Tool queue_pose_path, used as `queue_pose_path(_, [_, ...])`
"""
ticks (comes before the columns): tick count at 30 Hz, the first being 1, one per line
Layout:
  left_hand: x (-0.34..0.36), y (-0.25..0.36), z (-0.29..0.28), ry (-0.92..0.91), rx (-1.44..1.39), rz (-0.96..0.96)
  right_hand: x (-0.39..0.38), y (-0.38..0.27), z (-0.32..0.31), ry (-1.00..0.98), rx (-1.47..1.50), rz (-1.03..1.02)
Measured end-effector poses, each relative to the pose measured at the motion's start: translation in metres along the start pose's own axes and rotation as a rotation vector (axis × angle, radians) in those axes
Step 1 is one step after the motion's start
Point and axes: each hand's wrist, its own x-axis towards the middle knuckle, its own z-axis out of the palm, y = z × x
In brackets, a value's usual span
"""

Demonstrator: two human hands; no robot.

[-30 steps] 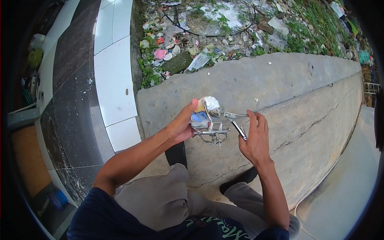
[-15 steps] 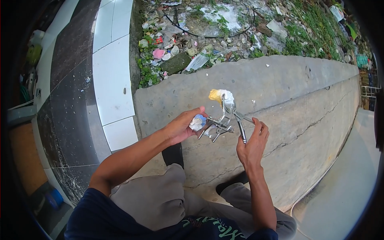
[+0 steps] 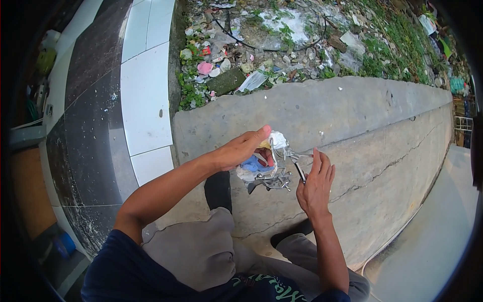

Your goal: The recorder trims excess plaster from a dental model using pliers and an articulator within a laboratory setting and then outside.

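Observation:
In front of me is a metal dental articulator (image 3: pixel 274 181), a hinged frame with thin rods. At its upper side sits a white and yellow plaster cast (image 3: pixel 277 139). My left hand (image 3: pixel 242 149) pinches this cast, thumb on top and fingers tucked beneath. Lower down, a white and blue plaster cast (image 3: pixel 246 171) shows below my left fingers, partly covered by them. My right hand (image 3: pixel 317 189) grips the frame's rods at the right end between thumb and fingers. Where the rods meet the palm is hidden.
Below the hands lies a cracked concrete slab (image 3: pixel 382 156). White and dark tiles (image 3: pixel 147 95) form a ledge on the left. Beyond the slab is rubble with litter and weeds (image 3: pixel 231 75), with a bent black hose (image 3: pixel 271 49). My legs (image 3: pixel 201 261) are underneath.
My left hand has moved up and right, from the blue-and-white cast to the yellow-and-white one. The frame has shifted and closed up somewhat. My right hand keeps its hold.

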Motion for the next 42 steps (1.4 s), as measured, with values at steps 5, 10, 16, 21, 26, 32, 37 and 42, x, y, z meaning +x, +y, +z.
queue_pose_path(5, [-0.004,-0.008,0.008,0.105,0.054,-0.008,0.007,0.013,0.009,-0.065,-0.026,-0.058])
queue_pose_path(10, [-0.015,-0.01,0.0,0.155,0.047,0.02,0.005,0.049,0.032,-0.039,-0.027,-0.107])
queue_pose_path(16, [-0.006,-0.016,-0.025,0.369,0.087,0.215,-0.018,0.05,0.03,-0.379,0.757,0.643])
queue_pose_path(21, [0.004,-0.01,-0.02,0.566,0.356,0.198,-0.021,0.022,0.016,-0.552,1.203,0.768])
queue_pose_path(26, [0.014,-0.022,-0.019,0.685,0.807,0.258,-0.026,-0.013,0.01,-0.506,1.179,0.413])
queue_pose_path(32, [0.023,-0.043,-0.03,0.683,0.85,0.228,-0.018,-0.03,0.02,-0.646,1.114,0.576])
queue_pose_path(37, [0.026,-0.043,-0.025,0.663,0.902,0.212,-0.026,-0.024,0.026,-0.504,0.849,0.336])
queue_pose_path(42, [0.025,-0.053,-0.015,0.678,1.02,0.288,-0.027,-0.032,0.009,-0.371,0.386,0.209])
